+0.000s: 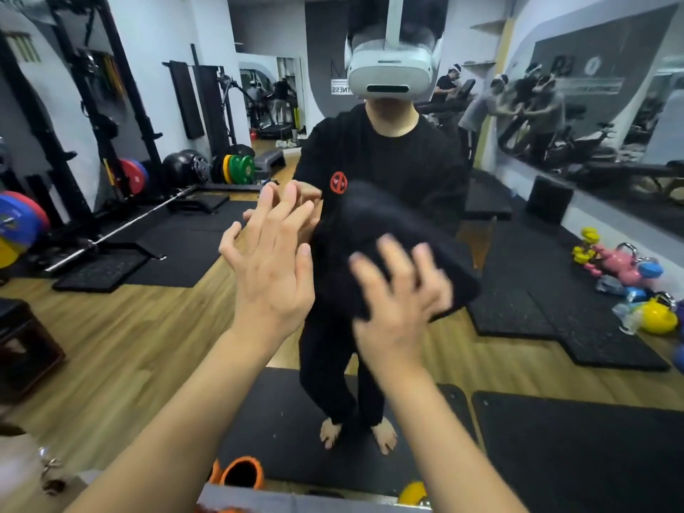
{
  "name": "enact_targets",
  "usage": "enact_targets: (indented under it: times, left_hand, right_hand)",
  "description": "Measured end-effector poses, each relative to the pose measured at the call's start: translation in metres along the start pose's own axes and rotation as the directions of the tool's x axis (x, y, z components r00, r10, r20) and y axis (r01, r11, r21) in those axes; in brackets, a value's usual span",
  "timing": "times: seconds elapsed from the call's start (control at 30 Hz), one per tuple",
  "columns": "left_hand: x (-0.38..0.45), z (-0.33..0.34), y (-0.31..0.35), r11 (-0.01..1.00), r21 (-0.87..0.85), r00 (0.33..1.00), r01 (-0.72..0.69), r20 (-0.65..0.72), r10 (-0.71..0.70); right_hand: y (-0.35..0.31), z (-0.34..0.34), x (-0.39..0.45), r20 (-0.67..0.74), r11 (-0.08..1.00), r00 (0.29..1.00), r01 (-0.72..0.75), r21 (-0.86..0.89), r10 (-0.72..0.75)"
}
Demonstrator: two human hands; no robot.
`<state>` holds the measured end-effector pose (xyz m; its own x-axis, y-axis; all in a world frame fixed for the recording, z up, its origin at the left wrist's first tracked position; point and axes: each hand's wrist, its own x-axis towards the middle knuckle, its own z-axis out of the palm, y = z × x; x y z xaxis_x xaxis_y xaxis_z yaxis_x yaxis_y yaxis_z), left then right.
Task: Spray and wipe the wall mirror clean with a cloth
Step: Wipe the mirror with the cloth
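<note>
Both hands are spread flat on the mirror (111,327): the right hand (399,301) presses the black cloth (392,231) under its fingers to wipe. Just beside it, the left hand (270,253) rests bare, probably for support.

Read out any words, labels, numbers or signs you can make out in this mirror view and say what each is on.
"TNESS", mirror-reversed letters: white wall sign beside the white headset; the rest is hidden.
Red round crossed emblem on the black shirt: a symbol, no letters.
Round logo on the dark right-hand wall panel: too blurred to read.
Coloured weight plates: markings too small to read.
</note>
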<state>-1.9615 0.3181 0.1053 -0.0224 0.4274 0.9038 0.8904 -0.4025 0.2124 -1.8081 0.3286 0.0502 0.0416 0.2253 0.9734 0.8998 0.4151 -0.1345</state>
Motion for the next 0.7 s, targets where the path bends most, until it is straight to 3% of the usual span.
enact_targets:
  times: [0.07, 0.13, 0.2, 0.27, 0.4, 0.53, 0.63, 0.7]
  left_hand:
    - [0.0, -0.002, 0.003, 0.998, -0.06, 1.0, 0.027, -0.005, -0.028]
    - [0.002, -0.008, 0.001, 0.995, -0.101, 1.0, 0.02, 0.018, -0.019]
    - [0.003, -0.017, -0.006, 0.994, -0.111, 0.999, -0.017, 0.049, 0.022]
    - [0.006, -0.025, -0.018, 0.992, -0.097, 0.995, -0.077, 0.057, 0.083]
    - [0.012, -0.039, -0.046, 0.995, -0.038, 0.995, -0.092, 0.045, 0.093]
    - [0.021, -0.053, -0.079, 0.998, 0.02, 0.997, -0.067, 0.029, 0.066]
    - [0.032, -0.058, -0.102, 0.997, 0.061, 0.998, -0.057, 0.006, 0.057]
    - [0.036, -0.059, -0.114, 0.995, 0.069, 0.997, -0.078, 0.005, 0.078]
  right_hand:
    - [-0.012, 0.017, -0.067, 0.173, 0.968, 0.952, 0.248, 0.049, -0.252]
    - [-0.011, 0.026, -0.119, 0.313, 0.916, 0.862, 0.388, 0.1, -0.399]
    - [-0.006, 0.027, -0.136, 0.36, 0.903, 0.831, 0.417, 0.101, -0.424]
    - [-0.007, 0.025, -0.12, 0.315, 0.911, 0.859, 0.41, 0.049, -0.404]
    - [-0.022, 0.019, -0.056, 0.099, 0.967, 0.962, 0.254, 0.017, -0.255]
    - [-0.035, 0.005, 0.013, -0.082, 1.0, 0.997, 0.016, 0.015, -0.014]
    - [-0.04, -0.001, 0.069, -0.298, 0.967, 0.92, -0.249, 0.061, 0.255]
    - [-0.046, 0.002, 0.092, -0.348, 0.933, 0.866, -0.342, 0.114, 0.359]
